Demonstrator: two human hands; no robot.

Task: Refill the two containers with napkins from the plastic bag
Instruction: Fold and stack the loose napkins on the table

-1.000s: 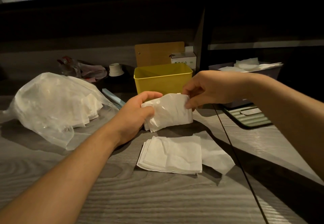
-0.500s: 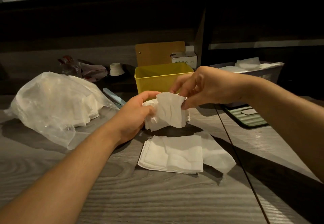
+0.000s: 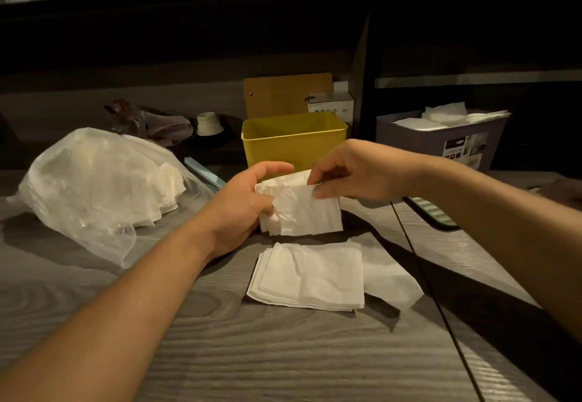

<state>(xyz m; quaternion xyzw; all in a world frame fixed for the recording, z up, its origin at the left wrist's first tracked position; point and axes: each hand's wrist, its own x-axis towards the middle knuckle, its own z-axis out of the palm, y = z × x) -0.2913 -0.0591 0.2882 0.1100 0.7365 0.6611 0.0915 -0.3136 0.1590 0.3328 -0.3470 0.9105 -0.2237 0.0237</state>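
head view, and both hands are up over the grey wood table (image 3: 283,364), working the same bundle of napkins (image 3: 307,212) just in front of the yellow container (image 3: 294,143). left hand (image 3: 242,209) grips the bundle's left edge, thumb curled over the top, fingers wrapped behind. right hand (image 3: 352,171) pinches the front sheet near its top right corner, thumb and forefinger pressed together on the paper. half a second ago that sheet was lifted and folded up off the bundle; now it lies flat against the front again, hanging square, and the bundle sits a touch lower and wider in view. the right hand has slid rightward along the top edge since then. below the hands, the flat stack of napkins (image 3: 310,277) rests on the table, unchanged, with one loose napkin (image 3: 393,278) poking out from under its right side. the plastic bag (image 3: 97,187) slumps to the left, napkins showing through it, same spot as before. the yellow container looks empty from this angle. off to the right, the grey container (image 3: 441,140) already has napkins piled above its rim, and more of its front label shows now than a moment ago.
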